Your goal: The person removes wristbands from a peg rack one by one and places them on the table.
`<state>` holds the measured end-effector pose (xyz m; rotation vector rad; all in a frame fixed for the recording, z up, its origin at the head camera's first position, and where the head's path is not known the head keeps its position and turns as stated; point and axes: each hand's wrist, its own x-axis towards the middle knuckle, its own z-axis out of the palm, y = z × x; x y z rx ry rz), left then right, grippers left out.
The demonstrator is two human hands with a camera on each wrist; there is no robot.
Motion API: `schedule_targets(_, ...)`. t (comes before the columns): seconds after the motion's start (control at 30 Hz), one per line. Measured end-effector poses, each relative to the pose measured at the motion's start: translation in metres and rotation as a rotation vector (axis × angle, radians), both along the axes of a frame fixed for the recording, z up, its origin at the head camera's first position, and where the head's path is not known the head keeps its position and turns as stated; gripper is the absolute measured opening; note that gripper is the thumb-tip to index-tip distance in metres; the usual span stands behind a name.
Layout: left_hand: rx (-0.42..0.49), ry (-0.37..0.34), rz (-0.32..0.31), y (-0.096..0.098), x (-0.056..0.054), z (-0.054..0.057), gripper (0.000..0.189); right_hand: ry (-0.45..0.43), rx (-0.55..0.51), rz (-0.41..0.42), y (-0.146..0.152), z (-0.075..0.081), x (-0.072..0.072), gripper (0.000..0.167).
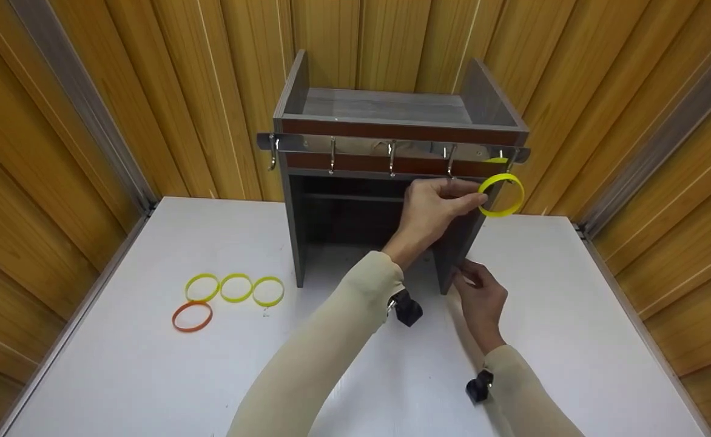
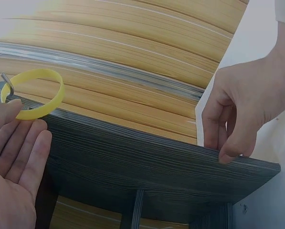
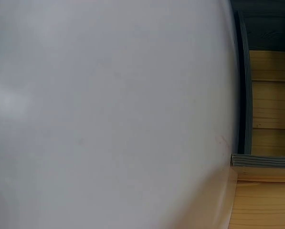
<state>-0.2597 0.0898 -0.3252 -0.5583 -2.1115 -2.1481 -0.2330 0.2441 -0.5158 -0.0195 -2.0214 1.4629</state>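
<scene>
My left hand (image 1: pixel 431 209) pinches a yellow wristband-like ring (image 1: pixel 522 197) between thumb and fingers, just below the rightmost hook (image 1: pixel 511 161) of a metal hook rail. In the left wrist view the left hand (image 2: pixel 18 157) has the ring (image 2: pixel 61 90) overlapping the hook (image 2: pixel 7 85); whether the hook passes through it I cannot tell. My right hand (image 1: pixel 481 300) grips the front edge of the right side panel (image 2: pixel 156 152) of a grey wooden shelf, low down near the table. Only a sliver of the right hand shows in the right wrist view.
Three yellow rings (image 1: pixel 216 291) and an orange ring (image 1: pixel 193 329) lie on the white table (image 1: pixel 119 364), left of the shelf (image 1: pixel 295 230). Several hooks (image 1: pixel 332 158) line the shiny rail. Wood-patterned walls (image 1: pixel 167 121) enclose the table's back and sides.
</scene>
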Motion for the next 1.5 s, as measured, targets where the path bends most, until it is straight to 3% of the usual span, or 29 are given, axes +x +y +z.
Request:
schedule_targets(0.2, 0.120, -0.065, -0.035, 0.001, 0.002, 0.000, 0.021, -0.046, -0.037, 0.022, 0.006, -0.007, -0.005, 0.021)
schedule_targets(0.4, 0.280, -0.079, -0.102, 0.001, 0.002, 0.001, 0.019, -0.033, -0.025, 0.033, 0.011, -0.012, -0.009, 0.021)
schedule_targets(0.53, 0.343, -0.092, -0.128, 0.000, 0.002, 0.002, 0.020, -0.022, -0.004, 0.026, 0.004, 0.001, -0.001, 0.020)
schedule_targets(0.67, 0.363, -0.103, -0.135, -0.002, 0.003, 0.000, 0.020, 0.001, 0.014, 0.024, -0.006, 0.018, 0.010, 0.019)
schedule_targets(1.1, 0.374, -0.076, -0.129, -0.018, 0.009, -0.004, 0.020, -0.003, 0.046, 0.006, -0.005, 0.014, 0.003, 0.021)
schedule_targets(1.5, 0.360, -0.003, -0.117, -0.043, 0.019, -0.016, 0.025, -0.054, 0.018, 0.010, -0.005, 0.020, 0.007, 0.020)
